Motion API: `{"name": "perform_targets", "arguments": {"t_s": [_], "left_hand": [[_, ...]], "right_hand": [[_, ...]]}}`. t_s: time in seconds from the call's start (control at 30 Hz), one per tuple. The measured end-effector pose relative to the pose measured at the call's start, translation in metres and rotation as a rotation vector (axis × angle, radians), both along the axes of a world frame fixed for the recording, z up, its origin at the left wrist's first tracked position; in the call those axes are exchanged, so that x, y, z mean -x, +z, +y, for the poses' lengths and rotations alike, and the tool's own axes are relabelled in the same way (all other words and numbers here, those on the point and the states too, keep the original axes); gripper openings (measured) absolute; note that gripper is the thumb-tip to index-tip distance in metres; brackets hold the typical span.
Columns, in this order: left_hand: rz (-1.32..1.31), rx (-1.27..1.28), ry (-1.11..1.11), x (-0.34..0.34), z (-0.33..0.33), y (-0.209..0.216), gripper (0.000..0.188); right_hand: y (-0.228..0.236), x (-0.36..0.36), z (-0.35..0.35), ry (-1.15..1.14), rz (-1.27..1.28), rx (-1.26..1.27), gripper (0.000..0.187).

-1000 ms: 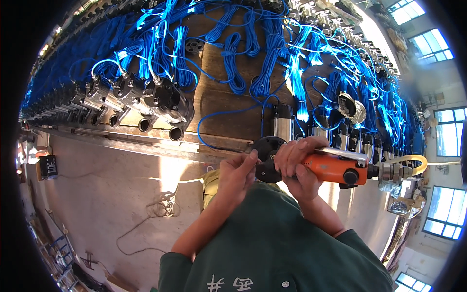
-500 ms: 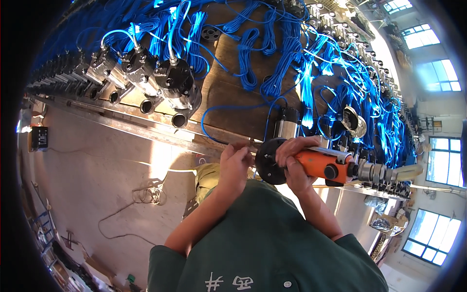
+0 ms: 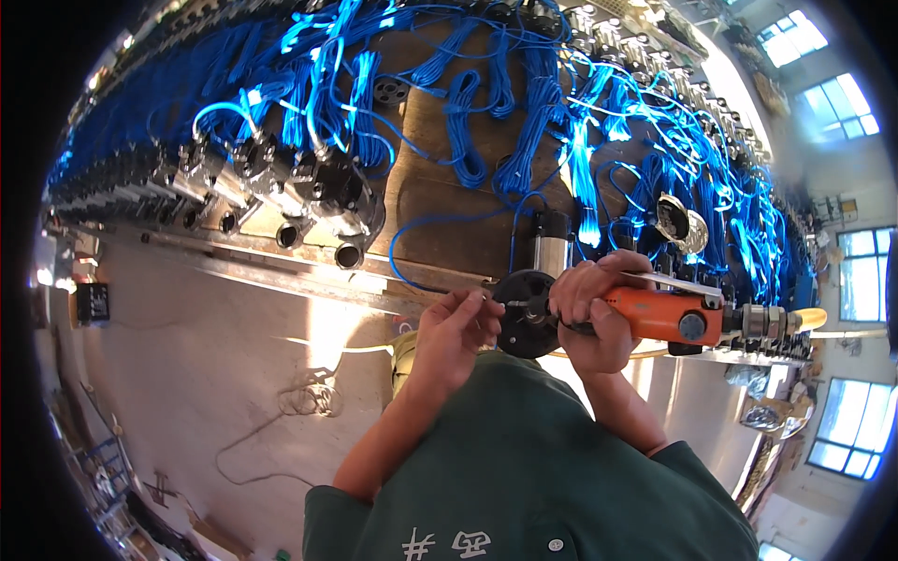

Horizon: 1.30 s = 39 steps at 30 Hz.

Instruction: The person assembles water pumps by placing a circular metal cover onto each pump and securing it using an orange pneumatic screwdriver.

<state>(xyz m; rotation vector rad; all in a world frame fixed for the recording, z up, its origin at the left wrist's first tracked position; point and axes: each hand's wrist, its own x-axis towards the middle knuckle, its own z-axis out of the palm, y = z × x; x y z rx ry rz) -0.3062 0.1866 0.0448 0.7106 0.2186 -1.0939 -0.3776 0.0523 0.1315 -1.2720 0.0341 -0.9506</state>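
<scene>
My right hand is wrapped around an orange air screwdriver, held level with its hose end to the right. Its thin bit points left, in front of a round black flange. Just beyond the flange stands a motor with a steel body and a black top, from which a blue cable loops left. My left hand is close to the bit tip, thumb and fingers pinched together. Whatever lies in the pinch is too small to name.
Rows of steel and black motors line the bench edge at left. Coiled blue cables cover the brown bench top. A round metal part sits at right. A thin cord lies on the floor.
The screwdriver has drawn back to the right with my right hand, showing its bit and more of the black flange. My left fingers have shifted slightly at the bit tip.
</scene>
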Motion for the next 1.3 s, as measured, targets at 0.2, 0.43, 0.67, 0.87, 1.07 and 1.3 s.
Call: {"name": "perform_targets", "arguments": {"t_s": [0.2,0.43,0.67,0.87,1.07,1.3], "left_hand": [[0.031,0.026,-0.092,0.007,-0.015,0.024,0.019],[-0.051,0.067,-0.266,0.014,-0.034,0.035,0.019],[-0.451,-0.099,-0.583,0.012,-0.063,0.063,0.018],[-1.395,-0.246,-0.917,0.022,-0.082,0.057,0.031],[-1.237,-0.146,-0.758,0.025,-0.079,0.048,0.025],[-0.336,-0.147,-0.112,-0.011,-0.044,0.03,0.025]], "right_hand": [[0.005,0.016,-0.009,-0.037,-0.116,-0.11,0.034],[0.007,0.037,-0.02,-0.141,-0.158,-0.179,0.034],[0.002,0.066,-0.043,-0.194,-0.198,-0.217,0.033],[-0.03,0.087,-0.043,-0.278,-0.044,-0.254,0.035],[-0.046,0.085,-0.041,-0.29,0.102,-0.125,0.034],[-0.036,0.074,-0.029,-0.224,0.329,0.039,0.031]]}}
